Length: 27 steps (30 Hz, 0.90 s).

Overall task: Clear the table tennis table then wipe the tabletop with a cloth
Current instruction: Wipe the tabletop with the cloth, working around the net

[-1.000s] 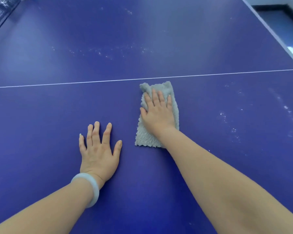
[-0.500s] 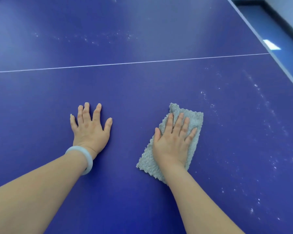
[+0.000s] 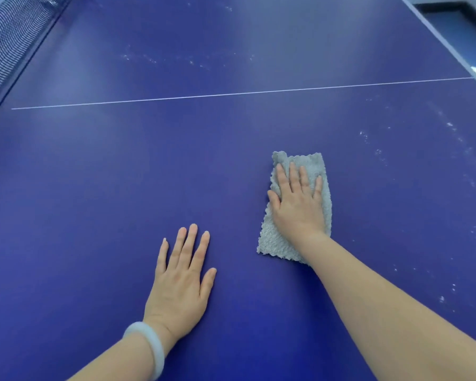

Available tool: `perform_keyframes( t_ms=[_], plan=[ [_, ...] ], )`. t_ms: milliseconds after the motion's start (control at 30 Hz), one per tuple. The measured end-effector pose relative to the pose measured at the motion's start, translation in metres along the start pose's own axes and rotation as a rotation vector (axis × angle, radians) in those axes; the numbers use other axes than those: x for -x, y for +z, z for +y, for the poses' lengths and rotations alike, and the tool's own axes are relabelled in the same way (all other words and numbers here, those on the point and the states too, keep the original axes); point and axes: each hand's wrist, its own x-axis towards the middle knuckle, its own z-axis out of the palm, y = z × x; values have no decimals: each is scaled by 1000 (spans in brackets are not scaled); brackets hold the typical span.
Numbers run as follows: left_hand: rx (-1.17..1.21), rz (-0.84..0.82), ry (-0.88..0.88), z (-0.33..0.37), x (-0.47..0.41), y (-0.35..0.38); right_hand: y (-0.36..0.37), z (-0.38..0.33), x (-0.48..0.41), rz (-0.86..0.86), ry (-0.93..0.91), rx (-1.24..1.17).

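Wiping step, as I read it: no loose items on the table (image 3: 94, 188) in view, so clearing looks done.

Right hand (image 3: 297, 207) lies flat on the grey cloth (image 3: 275, 240), fingers spread, pressing rather than clutching; nothing grasped. Cloth sits on the near half, short of the white line (image 3: 231, 94), right of centre.

Left hand (image 3: 180, 281) is palm down on bare blue, open, holding nothing, a pale bangle (image 3: 149, 345) at the wrist. I take it as a brace.

White specks (image 3: 451, 149) lie scattered right of the cloth, more beyond the line. Net (image 3: 8, 42) at far left.

Next, I judge: sweep the cloth right through those specks, pressure even, so it doesn't bunch.
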Motion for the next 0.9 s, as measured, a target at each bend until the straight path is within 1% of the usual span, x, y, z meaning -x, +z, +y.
perform_keyframes(
  t_ms=[67,100,167,200,233,267,333,367,400,433,467,500,533,600,633,667,700,733,767,867,900],
  plan=[
    [-22,14,-15,2,-2,0,3,-19,6,-24,-221,39],
    [-35,11,-14,2,-2,0,3,-25,8,-50,-304,45],
    [-48,13,-11,0,-1,1,3,-18,11,-74,-383,42],
    [-42,11,-15,-1,-1,0,2,-7,12,-69,-371,38],
    [-32,9,-17,-1,-1,1,1,9,10,-52,-309,29],
    [-25,10,-16,-1,-2,1,-1,27,6,-31,-194,28],
    [-24,13,-12,1,-3,2,-9,57,-1,-31,132,23],
    [-25,11,-11,1,-3,2,-12,60,-3,-42,275,4],
    [-29,8,-12,0,-4,3,-13,54,-2,-43,370,-20],
    [-34,6,-15,0,-3,3,-12,40,3,-36,415,-41],
    [-39,8,-15,0,-3,3,-9,21,11,-27,412,-61],
    [-42,11,-14,0,-2,4,-4,-1,25,-24,359,-72],
    [-42,11,-13,0,-2,4,3,-23,43,-22,259,-65],
    [-40,14,-13,0,-2,4,13,-55,91,-23,-33,-19],
    [-35,19,-12,0,-2,4,16,-58,113,-29,-183,3],
    [-29,20,-10,0,-2,3,16,-53,128,-40,-292,11],
    [-25,20,-10,1,-2,3,14,-40,133,-57,-339,17],
    [-23,20,-13,1,-2,4,12,-23,129,-51,-313,29],
    [-26,21,-15,1,-2,4,9,-5,121,-46,-226,36],
    [-30,19,-5,-2,-2,4,0,19,85,-62,202,22],
    [-18,18,1,-3,-3,3,1,11,81,-55,291,18]
  ],
)
